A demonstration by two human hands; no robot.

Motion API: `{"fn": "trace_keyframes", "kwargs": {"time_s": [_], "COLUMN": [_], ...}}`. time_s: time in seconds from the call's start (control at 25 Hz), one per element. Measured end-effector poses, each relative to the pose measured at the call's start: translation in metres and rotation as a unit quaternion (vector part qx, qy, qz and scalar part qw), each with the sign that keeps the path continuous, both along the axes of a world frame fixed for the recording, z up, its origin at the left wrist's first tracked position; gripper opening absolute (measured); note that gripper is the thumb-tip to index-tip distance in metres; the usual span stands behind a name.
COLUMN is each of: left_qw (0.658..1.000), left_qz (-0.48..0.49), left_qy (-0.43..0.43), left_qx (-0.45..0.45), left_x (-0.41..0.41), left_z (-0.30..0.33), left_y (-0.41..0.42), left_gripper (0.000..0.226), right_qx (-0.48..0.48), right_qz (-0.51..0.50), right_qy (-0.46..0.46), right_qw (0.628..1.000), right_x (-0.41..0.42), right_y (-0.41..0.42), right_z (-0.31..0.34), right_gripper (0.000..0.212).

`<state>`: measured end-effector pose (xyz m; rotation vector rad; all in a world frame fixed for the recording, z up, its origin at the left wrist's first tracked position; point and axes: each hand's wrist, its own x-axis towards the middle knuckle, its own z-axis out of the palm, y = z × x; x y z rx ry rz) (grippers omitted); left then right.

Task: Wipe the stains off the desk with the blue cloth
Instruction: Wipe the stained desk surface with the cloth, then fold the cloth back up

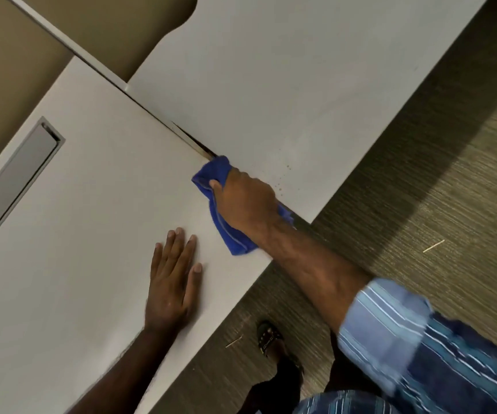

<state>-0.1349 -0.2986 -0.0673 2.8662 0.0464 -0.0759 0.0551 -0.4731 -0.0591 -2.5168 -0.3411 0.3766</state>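
Right hand (245, 197) is gripping the crumpled blue microfibre cloth (226, 231) at the pale grey counter's (91, 204) near-edge seam, small dark specks (284, 174) beside it remaining unwiped, left hand (171, 282) resting flat, fingers straight.

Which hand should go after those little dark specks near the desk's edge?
The right hand: it already grips the blue cloth, and the specks lie just beside it. The left hand rests flat on the desk, farther off, holding nothing.

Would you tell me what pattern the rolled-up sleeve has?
The sleeve is blue with thin white stripes, seen clearly in the head view.
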Motion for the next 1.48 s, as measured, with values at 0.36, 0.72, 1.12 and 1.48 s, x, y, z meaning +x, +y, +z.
{"fn": "trace_keyframes", "kwargs": {"time_s": [0.36,0.72,1.12,1.48], "left_qw": [1.0,1.0,0.999,0.974], "left_qz": [0.003,0.004,-0.004,0.112], "left_qy": [-0.001,0.014,0.042,-0.028], "left_qx": [0.008,0.014,0.024,-0.197], "left_x": [0.0,0.002,0.0,0.015], "left_z": [0.002,0.004,0.011,0.067], "left_y": [-0.002,-0.004,-0.007,-0.068], "left_gripper": [0.057,0.059,0.065,0.051], "right_qx": [0.025,0.002,0.035,0.098], "right_qz": [0.024,0.039,0.022,-0.076], "right_qy": [0.006,0.034,0.05,0.169], "right_qw": [0.999,0.999,0.998,0.978], "right_x": [-0.036,-0.027,-0.031,-0.074], "right_y": [-0.042,-0.037,-0.034,-0.135], "right_z": [0.001,0.007,0.008,0.025], "right_gripper": [0.066,0.058,0.068,0.053]}}
